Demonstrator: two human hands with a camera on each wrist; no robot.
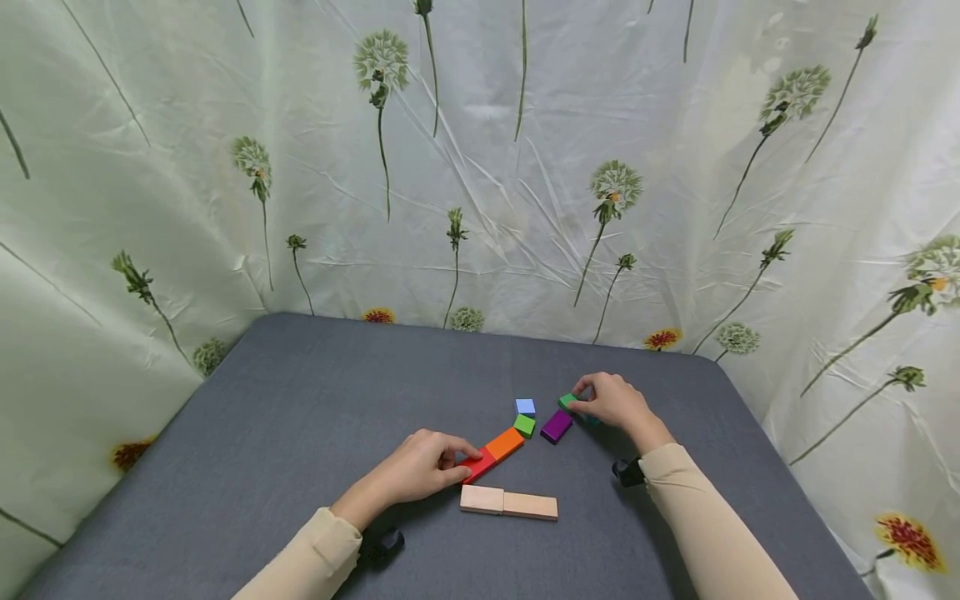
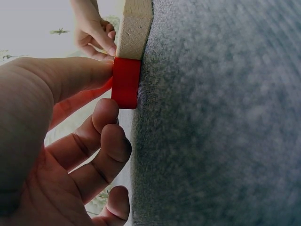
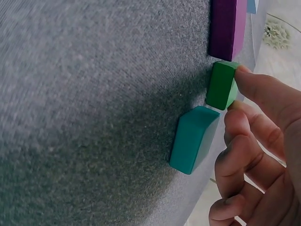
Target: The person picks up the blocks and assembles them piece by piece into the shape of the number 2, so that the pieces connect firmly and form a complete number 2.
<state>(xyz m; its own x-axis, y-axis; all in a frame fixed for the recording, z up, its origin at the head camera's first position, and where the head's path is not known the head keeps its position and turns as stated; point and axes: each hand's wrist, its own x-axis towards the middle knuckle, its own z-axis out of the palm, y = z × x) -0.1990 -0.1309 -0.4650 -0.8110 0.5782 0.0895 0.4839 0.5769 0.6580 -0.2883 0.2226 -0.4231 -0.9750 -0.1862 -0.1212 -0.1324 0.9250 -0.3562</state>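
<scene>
My left hand (image 1: pixel 422 467) pinches a red block (image 2: pixel 126 84) between thumb and forefinger, low on the cloth. End to end with it, an orange block (image 1: pixel 506 444) continues the slanting line up to a light green block (image 1: pixel 524 426), and a blue block (image 1: pixel 526 407) stands just behind that. At the right, my right hand (image 1: pixel 615 402) holds a darker green block (image 3: pixel 222 85) by thumb and fingertip. This block sits between a purple block (image 1: pixel 557 426) and a teal block (image 3: pixel 190 141), which the right hand mostly covers in the head view.
Two pale wooden blocks (image 1: pixel 530 505) lie end to end in front of the red block. Dark grey cloth (image 1: pixel 360 375) covers the table. A flower-printed curtain (image 1: pixel 495 208) hangs behind and at both sides. Each wrist wears a small black device (image 1: pixel 628 472).
</scene>
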